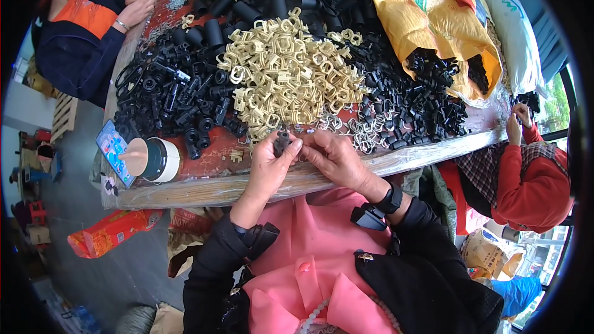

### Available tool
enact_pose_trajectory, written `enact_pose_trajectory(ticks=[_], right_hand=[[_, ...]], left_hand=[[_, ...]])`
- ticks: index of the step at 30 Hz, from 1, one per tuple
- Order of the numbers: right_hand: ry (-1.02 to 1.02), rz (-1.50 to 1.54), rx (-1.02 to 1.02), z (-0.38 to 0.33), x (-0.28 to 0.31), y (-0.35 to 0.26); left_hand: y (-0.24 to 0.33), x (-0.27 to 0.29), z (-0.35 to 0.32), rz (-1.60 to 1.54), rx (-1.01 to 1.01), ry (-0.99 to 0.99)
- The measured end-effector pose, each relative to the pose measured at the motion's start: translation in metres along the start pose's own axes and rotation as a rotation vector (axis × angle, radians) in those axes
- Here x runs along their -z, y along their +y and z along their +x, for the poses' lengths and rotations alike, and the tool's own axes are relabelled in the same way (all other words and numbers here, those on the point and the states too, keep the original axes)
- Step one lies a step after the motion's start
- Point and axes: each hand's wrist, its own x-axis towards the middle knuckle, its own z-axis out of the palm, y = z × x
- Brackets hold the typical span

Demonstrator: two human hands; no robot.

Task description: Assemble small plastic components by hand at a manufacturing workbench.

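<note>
My left hand point(268, 166) is closed around a small black plastic fitting point(283, 140), held upright at the table's near edge. Close beside it, my right hand point(339, 159) has thumb and fingers pinched together; whatever lies between them is too small or hidden to name. Just beyond both hands rises a heap of beige plastic clips point(291, 77). Black jointed fittings point(176, 102) are piled to its left. On the right lie bent silvery metal clips point(366, 131) and small black pieces point(427, 114).
A phone point(114, 148) leans near a round white-and-dark container point(166, 159) at the left. Black tubes point(278, 3) and a yellow woven sack point(421, 18) occupy the far side. One person point(80, 34) sits at the left, another in red point(535, 179) at the right. The wooden table edge point(185, 193) runs before me.
</note>
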Motion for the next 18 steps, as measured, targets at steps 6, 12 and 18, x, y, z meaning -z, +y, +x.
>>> enact_pose_trajectory(ticks=[6,12,18], right_hand=[[0.004,-0.015,-0.008,-0.001,0.006,0.001],[0.065,-0.029,0.104,-0.001,0.009,-0.001],[0.07,-0.283,0.186,-0.001,0.012,-0.004]], left_hand=[[0.009,0.004,-0.001,-0.289,0.074,-0.089],[0.014,0.0,-0.001,-0.49,0.158,-0.159],[0.015,-0.001,0.0,-0.459,0.213,-0.127]])
